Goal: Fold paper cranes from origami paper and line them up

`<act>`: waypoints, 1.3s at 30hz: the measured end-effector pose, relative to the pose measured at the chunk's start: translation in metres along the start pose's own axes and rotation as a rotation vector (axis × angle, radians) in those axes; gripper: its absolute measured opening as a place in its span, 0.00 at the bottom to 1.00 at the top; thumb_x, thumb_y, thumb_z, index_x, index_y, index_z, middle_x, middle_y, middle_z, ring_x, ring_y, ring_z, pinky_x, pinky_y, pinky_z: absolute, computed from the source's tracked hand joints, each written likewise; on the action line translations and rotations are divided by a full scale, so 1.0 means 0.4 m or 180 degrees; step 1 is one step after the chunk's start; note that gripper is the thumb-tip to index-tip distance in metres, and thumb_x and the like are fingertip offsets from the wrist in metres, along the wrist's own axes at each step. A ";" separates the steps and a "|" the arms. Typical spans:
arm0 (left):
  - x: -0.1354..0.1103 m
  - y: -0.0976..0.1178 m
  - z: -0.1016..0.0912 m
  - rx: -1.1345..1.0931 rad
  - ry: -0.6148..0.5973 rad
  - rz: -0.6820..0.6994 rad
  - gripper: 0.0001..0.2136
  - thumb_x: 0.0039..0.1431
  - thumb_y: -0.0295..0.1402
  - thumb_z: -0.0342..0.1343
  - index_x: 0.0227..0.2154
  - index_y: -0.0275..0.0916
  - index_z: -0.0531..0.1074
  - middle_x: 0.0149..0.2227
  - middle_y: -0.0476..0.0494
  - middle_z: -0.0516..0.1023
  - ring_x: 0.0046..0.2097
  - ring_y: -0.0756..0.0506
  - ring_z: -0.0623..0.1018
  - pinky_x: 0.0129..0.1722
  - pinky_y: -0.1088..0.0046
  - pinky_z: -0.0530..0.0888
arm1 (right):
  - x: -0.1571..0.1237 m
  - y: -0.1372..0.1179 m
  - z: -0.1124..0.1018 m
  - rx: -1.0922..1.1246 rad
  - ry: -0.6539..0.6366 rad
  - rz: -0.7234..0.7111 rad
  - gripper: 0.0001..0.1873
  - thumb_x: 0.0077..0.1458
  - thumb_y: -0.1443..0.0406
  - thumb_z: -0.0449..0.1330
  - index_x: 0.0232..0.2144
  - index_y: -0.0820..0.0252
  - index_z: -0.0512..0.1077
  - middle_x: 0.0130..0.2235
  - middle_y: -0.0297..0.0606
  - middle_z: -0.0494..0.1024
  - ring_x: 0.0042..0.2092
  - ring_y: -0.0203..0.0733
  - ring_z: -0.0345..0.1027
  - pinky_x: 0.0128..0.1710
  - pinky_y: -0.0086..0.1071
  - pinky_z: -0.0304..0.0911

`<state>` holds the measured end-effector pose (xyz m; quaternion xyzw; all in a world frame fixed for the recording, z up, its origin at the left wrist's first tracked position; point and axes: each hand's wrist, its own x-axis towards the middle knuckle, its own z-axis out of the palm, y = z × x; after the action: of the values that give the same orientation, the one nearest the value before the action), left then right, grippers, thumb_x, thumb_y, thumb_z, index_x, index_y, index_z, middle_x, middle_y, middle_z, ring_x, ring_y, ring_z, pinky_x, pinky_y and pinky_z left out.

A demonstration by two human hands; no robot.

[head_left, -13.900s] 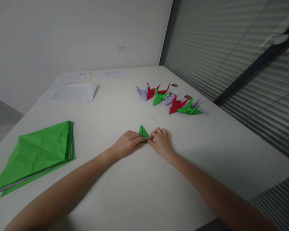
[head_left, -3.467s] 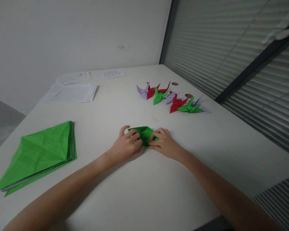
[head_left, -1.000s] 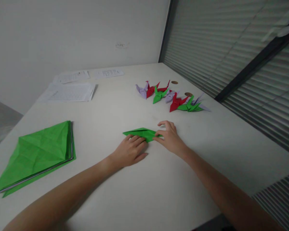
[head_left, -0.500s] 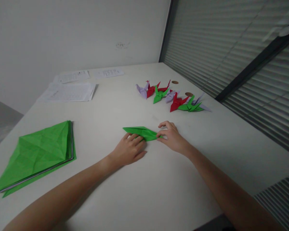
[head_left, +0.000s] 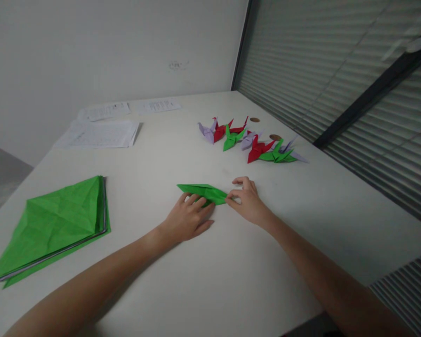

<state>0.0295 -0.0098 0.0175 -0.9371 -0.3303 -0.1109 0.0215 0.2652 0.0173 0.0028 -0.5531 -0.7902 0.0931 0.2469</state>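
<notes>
A narrow, folded piece of green origami paper (head_left: 214,194) lies on the white table in front of me, pointed at its left end. My left hand (head_left: 190,216) rests palm down over its near edge, fingers slightly apart and pressing on the paper, with the thumb out on the table. At the paper's right tip, my right hand (head_left: 247,200) pinches the point between thumb and index finger, its other fingers curled loosely above. The pinched tip is partly hidden by those fingers.
Red, green and lilac folded paper cranes (head_left: 257,149) sit in a cluster at the back right. A stack of green paper (head_left: 61,217) lies at the left. Printed sheets (head_left: 98,133) are spread farther back. Window blinds (head_left: 323,70) border the table's right side.
The green paper has shifted very slightly to the left, and my right hand has moved left with its tip. My left hand stays nearly in place.
</notes>
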 end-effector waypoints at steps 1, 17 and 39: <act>0.000 0.001 0.000 0.0014 -0.0008 -0.0013 0.19 0.65 0.43 0.47 0.54 0.41 0.67 0.47 0.36 0.73 0.52 0.36 0.69 0.51 0.53 0.64 | -0.001 -0.003 0.005 0.0015 0.0063 -0.0010 0.04 0.51 0.67 0.64 0.25 0.56 0.79 0.48 0.44 0.61 0.53 0.53 0.58 0.55 0.51 0.59; 0.002 0.018 0.014 -0.0224 0.0083 0.0204 0.29 0.63 0.54 0.43 0.53 0.32 0.66 0.54 0.30 0.71 0.54 0.35 0.71 0.56 0.54 0.66 | -0.008 -0.029 0.024 0.0011 0.0147 -0.0015 0.05 0.49 0.69 0.65 0.23 0.59 0.76 0.50 0.45 0.59 0.49 0.51 0.60 0.52 0.50 0.61; 0.005 0.028 0.016 -0.0153 -0.0049 -0.0082 0.30 0.65 0.53 0.40 0.54 0.30 0.67 0.51 0.31 0.71 0.52 0.34 0.70 0.49 0.55 0.67 | -0.006 -0.013 0.034 0.0730 0.0044 -0.0119 0.07 0.48 0.72 0.66 0.30 0.55 0.79 0.45 0.40 0.60 0.48 0.47 0.62 0.55 0.49 0.61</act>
<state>0.0393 -0.0165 0.0122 -0.9338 -0.3398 -0.1118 -0.0050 0.2546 0.0150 -0.0074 -0.5070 -0.7829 0.1744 0.3157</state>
